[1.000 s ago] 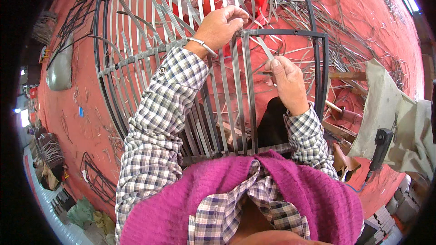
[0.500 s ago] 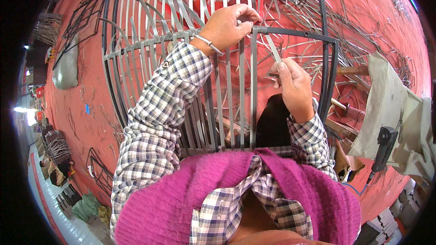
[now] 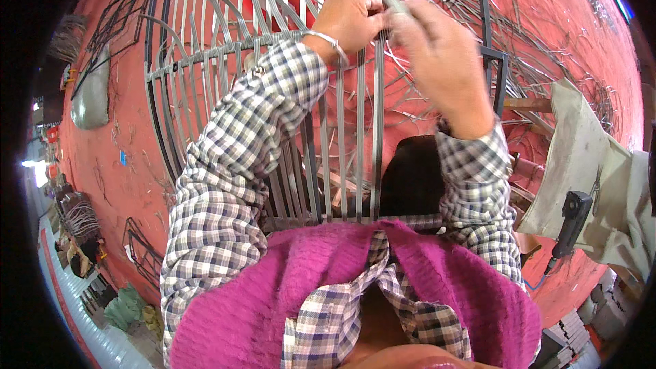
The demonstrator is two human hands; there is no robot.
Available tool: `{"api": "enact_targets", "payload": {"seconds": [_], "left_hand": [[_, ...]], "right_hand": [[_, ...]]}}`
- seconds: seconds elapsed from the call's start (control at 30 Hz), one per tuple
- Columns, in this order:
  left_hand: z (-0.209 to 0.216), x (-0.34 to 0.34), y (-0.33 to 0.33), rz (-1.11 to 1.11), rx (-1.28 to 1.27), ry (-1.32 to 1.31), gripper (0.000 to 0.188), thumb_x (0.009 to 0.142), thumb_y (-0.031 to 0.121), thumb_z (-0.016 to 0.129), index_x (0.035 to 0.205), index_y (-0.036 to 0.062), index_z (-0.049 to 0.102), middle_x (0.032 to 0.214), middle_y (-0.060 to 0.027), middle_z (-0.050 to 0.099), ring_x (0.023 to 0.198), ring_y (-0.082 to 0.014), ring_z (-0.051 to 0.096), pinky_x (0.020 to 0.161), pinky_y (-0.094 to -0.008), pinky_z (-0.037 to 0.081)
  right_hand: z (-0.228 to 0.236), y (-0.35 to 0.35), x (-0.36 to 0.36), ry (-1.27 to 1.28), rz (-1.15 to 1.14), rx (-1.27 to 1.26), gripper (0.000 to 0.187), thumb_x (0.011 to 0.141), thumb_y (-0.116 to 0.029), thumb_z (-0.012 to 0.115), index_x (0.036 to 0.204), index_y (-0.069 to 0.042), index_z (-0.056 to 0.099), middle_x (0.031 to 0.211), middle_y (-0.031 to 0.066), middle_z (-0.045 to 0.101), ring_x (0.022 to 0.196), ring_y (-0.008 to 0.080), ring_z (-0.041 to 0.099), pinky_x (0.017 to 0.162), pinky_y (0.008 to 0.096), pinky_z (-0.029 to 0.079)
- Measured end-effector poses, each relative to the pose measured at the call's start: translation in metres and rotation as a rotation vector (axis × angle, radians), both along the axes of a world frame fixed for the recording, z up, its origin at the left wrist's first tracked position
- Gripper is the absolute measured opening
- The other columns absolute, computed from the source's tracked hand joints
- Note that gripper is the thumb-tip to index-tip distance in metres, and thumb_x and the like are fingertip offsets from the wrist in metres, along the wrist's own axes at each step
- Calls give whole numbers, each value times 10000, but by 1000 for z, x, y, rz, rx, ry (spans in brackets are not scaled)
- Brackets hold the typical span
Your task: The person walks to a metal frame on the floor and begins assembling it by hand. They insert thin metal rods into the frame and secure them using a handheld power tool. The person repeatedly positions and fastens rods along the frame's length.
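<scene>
In front of my body stands a black metal frame (image 3: 482, 0) strung with flat grey strips (image 3: 360, 130). A crossbar (image 3: 239, 46) runs across it, wrapped in the same strip, and several loose strip ends stick up beyond it on the left. My left hand (image 3: 345, 22) is at the crossbar, thumb and forefinger pinched at the strip being wound there. Close against it, my right hand (image 3: 444, 55) grips a grey strip (image 3: 394, 4) whose end points up and away from me. Motion blurs the right fingers, and both hands hide the wrapping point.
Loose grey strips (image 3: 526, 41) lie heaped on the red floor (image 3: 123, 198) at the far right. A pale cloth (image 3: 577, 143) hangs at the right, with a black handheld tool (image 3: 572, 219) on a blue cable before it. More black frames (image 3: 126, 14) lie far left.
My right hand has moved up and left from below the crossbar to beside my left hand, bringing the strip end over the bar. The left hand stays at the bar.
</scene>
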State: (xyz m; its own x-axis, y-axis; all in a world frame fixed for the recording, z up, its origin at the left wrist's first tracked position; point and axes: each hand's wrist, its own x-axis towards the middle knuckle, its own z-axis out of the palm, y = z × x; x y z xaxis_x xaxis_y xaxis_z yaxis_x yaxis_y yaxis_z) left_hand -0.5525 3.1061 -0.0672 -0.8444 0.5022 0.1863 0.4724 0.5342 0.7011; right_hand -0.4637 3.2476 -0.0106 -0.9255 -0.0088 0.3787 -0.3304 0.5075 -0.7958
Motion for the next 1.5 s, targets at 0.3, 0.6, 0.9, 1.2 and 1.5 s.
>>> {"api": "enact_targets", "payload": {"seconds": [0.3,0.6,0.9,1.2,1.5], "left_hand": [[-8,-22,-5,-35,26,-296,285,824,285,659,791,3,680,601,-7,568,548,-78,476,528,-268,393],[-14,-24,-2,-31,76,-237,332,825,335,652,826,5,685,663,-43,622,617,-105,543,605,-276,430],[-40,-47,8,-72,-64,-226,290,822,286,651,861,1,689,775,-83,679,697,-133,618,661,-283,476],[-40,-43,27,-70,-80,-173,268,818,298,636,841,40,703,685,-69,655,618,-129,588,606,-282,456],[-32,-29,60,-75,-126,-153,278,800,357,613,826,100,717,703,-105,650,695,-256,624,681,-375,480]], "right_hand": [[-22,274,180,-61,-1048,760,345,854,-150,537,1155,19,552,1139,180,588,1021,291,565,896,367,423],[-97,413,337,-694,-1297,1112,619,696,-210,677,1220,42,465,1128,230,562,1069,385,519,932,448,400],[-47,401,290,-718,-1299,440,403,669,-93,684,1025,42,553,880,137,639,804,244,620,744,360,488],[40,187,194,-479,-462,-223,112,814,-86,601,777,18,585,647,79,567,577,176,540,528,298,418],[15,132,74,-226,200,584,196,736,-21,579,921,-76,612,661,55,586,565,168,590,511,272,463]]}}
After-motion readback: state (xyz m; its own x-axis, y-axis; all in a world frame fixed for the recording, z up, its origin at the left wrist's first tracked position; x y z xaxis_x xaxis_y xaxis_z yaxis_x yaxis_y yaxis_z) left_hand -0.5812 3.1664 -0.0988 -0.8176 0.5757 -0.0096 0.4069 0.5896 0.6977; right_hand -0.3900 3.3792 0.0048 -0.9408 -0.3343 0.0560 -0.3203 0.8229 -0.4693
